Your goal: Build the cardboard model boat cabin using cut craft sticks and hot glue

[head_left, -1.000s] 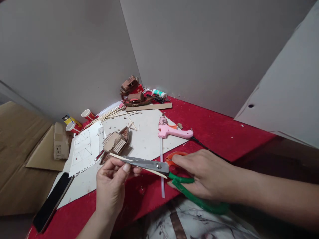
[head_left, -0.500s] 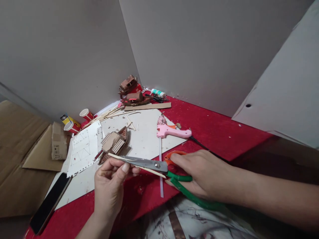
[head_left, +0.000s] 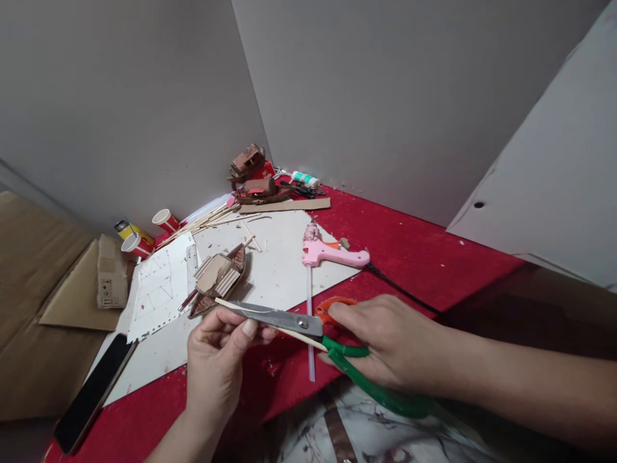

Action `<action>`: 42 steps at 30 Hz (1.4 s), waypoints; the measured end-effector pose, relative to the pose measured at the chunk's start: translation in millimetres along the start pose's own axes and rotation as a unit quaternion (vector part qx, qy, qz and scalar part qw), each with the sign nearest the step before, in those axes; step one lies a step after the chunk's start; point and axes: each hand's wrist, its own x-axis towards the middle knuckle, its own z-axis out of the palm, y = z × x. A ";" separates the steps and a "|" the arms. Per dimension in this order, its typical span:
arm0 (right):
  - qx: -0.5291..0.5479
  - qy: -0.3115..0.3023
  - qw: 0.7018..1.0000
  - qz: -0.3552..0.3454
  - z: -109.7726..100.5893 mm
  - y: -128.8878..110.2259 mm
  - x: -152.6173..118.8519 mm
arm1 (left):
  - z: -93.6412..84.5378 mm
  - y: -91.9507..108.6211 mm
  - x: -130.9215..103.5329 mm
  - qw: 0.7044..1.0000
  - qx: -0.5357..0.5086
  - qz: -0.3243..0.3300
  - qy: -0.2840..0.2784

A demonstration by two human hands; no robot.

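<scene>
My left hand (head_left: 219, 357) pinches a thin pale wooden strip (head_left: 301, 337) near the front edge of the table. The fingers of my right hand (head_left: 393, 341) are in the handles of a pair of scissors (head_left: 284, 319), one orange and one green. Its grey blades lie along the strip and reach to my left fingertips. Just behind my left hand a small brown model boat (head_left: 219, 276) with a flat deck and light slats rests on the white board (head_left: 279, 257). A pink glue gun (head_left: 332, 253) lies beyond the scissors, its clear glue stick (head_left: 310, 289) pointing toward me.
A sketch sheet (head_left: 157, 289), a black phone (head_left: 96, 392), paper cups (head_left: 166, 220) and cardboard boxes (head_left: 113, 276) are at the left. Wooden sticks (head_left: 202, 222), a cardboard strip (head_left: 286, 206) and more brown models (head_left: 258, 190) lie farther back. A black cable (head_left: 405, 289) runs right.
My left hand has shifted slightly right with the strip. The strip's right end now meets the green handle, and the scissor blades look a little more closed.
</scene>
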 end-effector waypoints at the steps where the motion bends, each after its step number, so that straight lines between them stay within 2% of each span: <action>1: 0.006 0.003 1.000 -0.003 0.6 -0.1 -0.5 | -0.2 0.8 0.1 1.000 0.004 -0.001 -0.002; 6: 0.031 -0.016 0.999 -0.003 1.1 0.1 -0.4 | -1.7 6.0 3.3 1.000 0.004 0.014 0.017; 13: 0.060 -0.044 0.996 0.043 -7.4 -1.0 3.6 | -3.5 8.9 7.8 1.000 0.007 -0.006 0.016; 20: 0.072 -0.079 0.992 0.072 -18.8 -2.6 5.9 | -5.0 12.3 3.2 1.000 0.011 -0.017 -0.006; 24: 0.092 -0.101 0.988 0.067 -22.7 -3.0 4.5 | -5.5 14.6 3.1 0.999 0.016 -0.023 -0.021; 33: 0.072 -0.078 0.993 0.054 -19.5 -2.0 4.0 | -2.2 8.5 3.1 0.999 0.037 -0.023 -0.021; 42: 0.042 -0.063 0.997 0.017 -23.0 0.0 8.5 | 7.3 11.4 -2.5 0.999 0.026 -0.036 -0.023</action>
